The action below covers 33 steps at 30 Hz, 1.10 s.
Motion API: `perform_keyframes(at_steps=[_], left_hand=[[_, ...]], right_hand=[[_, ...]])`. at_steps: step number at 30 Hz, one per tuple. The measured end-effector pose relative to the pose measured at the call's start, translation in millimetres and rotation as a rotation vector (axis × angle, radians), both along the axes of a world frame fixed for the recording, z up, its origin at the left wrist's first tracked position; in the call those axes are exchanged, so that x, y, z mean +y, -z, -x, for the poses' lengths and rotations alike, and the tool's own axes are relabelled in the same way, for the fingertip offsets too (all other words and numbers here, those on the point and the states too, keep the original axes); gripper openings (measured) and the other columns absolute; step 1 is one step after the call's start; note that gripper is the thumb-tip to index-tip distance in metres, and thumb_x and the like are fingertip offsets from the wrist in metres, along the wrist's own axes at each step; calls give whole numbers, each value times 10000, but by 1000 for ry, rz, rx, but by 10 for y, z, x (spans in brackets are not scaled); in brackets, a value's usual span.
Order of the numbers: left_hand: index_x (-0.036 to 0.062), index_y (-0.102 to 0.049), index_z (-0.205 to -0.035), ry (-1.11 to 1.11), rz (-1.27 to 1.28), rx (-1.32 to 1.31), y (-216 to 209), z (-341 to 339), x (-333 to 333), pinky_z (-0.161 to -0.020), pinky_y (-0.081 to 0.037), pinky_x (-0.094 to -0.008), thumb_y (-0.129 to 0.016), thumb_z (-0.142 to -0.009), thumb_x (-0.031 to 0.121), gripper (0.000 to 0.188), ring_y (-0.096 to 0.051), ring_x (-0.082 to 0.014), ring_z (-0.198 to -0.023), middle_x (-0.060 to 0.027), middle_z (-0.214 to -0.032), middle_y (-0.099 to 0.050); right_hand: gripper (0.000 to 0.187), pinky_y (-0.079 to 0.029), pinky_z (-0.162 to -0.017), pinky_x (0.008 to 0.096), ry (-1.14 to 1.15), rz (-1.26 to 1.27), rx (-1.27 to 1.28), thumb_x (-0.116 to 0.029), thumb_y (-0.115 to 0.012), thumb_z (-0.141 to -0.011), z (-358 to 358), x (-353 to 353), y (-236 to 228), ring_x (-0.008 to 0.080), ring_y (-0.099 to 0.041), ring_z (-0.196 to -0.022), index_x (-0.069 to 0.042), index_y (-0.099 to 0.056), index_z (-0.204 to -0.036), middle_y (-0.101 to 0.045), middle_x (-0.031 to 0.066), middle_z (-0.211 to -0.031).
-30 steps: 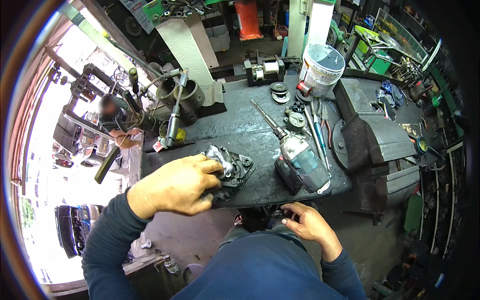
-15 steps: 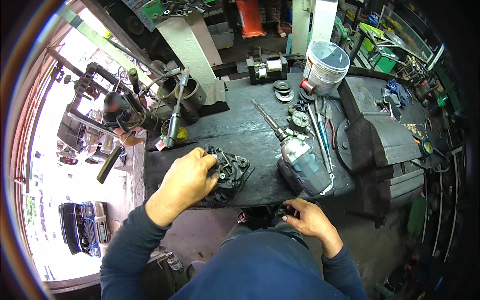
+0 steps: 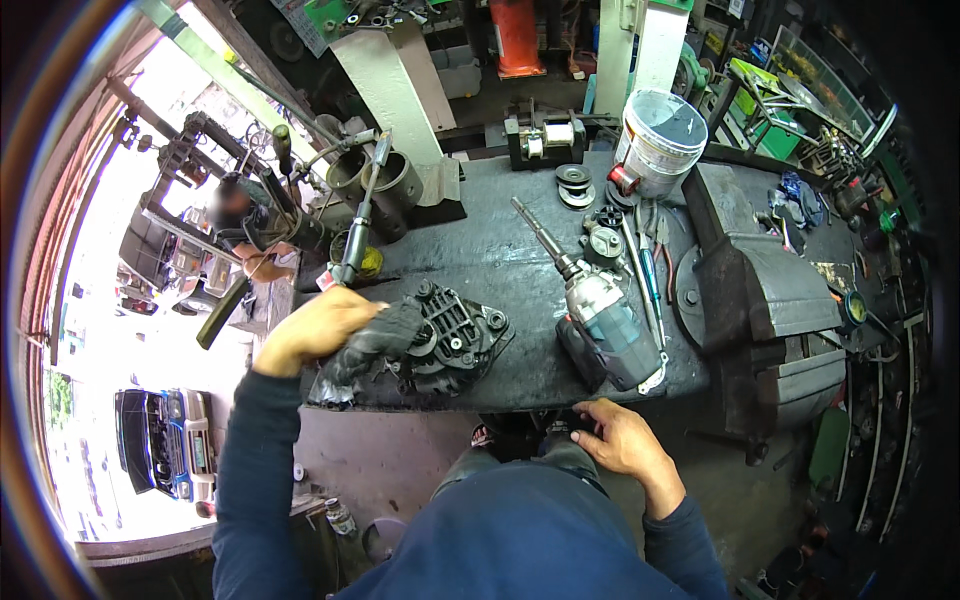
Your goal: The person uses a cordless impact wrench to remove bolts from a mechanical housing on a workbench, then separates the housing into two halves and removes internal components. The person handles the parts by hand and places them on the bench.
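Observation:
An alternator [image 3: 460, 340] with a ribbed black housing lies near the bench's front edge. Just left of it, my left hand [image 3: 325, 325] is closed at the edge of a dark grey, crumpled rag-like piece [image 3: 375, 345]. The fingertips are partly hidden, and the piece reaches to the alternator's left side. My right hand [image 3: 622, 437] hangs just off the bench's front edge above my thigh, fingers loosely bent, thumb apart, nothing in it. Between the hands, further back, lies a grey cordless impact wrench [image 3: 612, 330] with a long extension pointing away.
Pulleys [image 3: 574, 186], a round metal part [image 3: 604, 246] and several hand tools [image 3: 646, 270] lie right of the wrench. A white bucket [image 3: 660, 140] stands behind. Metal cylinders [image 3: 400, 195] with a tool leaning on them stand back left. Another person [image 3: 240, 220] is beyond them.
My left hand has moved off the alternator's top to its left, with the dark grey piece now showing beside it. The right hand has stayed nearly still. The view has shifted slightly.

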<state>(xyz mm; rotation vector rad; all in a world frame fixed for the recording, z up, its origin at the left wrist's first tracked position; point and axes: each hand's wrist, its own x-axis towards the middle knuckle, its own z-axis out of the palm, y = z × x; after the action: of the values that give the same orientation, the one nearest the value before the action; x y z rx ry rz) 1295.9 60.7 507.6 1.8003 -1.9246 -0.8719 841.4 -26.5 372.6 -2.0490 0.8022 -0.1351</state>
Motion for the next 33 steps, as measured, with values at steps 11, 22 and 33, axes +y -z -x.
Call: perform_keyframes(at_steps=[11, 22, 33], left_hand=[[56, -613, -1469, -752, 186, -353, 352, 1426, 640, -793, -572, -467, -723, -933, 155, 556, -677, -387, -937, -182, -1136, -569], [37, -705, -1320, -430, 162, -755, 151, 1491, 782, -623, -586, -370, -731, -869, 144, 464, -712, -257, -749, -123, -1081, -621], [30, -685, -1311, -623, 417, -682, -217, 1706, 163, -577, -581, -393, -749, -952, 288, 446, -716, -292, -682, -128, -938, -669]], right_hand=[[449, -573, -862, 461, -69, -35, 137, -279, -771, -940, -282, 109, -31, 388, -723, -991, -32, -689, -1306, -717, 195, -1174], [441, -568, -907, 469, -64, -19, 170, -280, -761, -951, -486, 200, -133, 397, -713, -1064, -27, -685, -1304, -720, 191, -1196], [456, -564, -857, 464, -144, 129, 118, -281, -754, -954, -495, 29, -63, 369, -701, -962, -17, -675, -1319, -712, 191, -1150]])
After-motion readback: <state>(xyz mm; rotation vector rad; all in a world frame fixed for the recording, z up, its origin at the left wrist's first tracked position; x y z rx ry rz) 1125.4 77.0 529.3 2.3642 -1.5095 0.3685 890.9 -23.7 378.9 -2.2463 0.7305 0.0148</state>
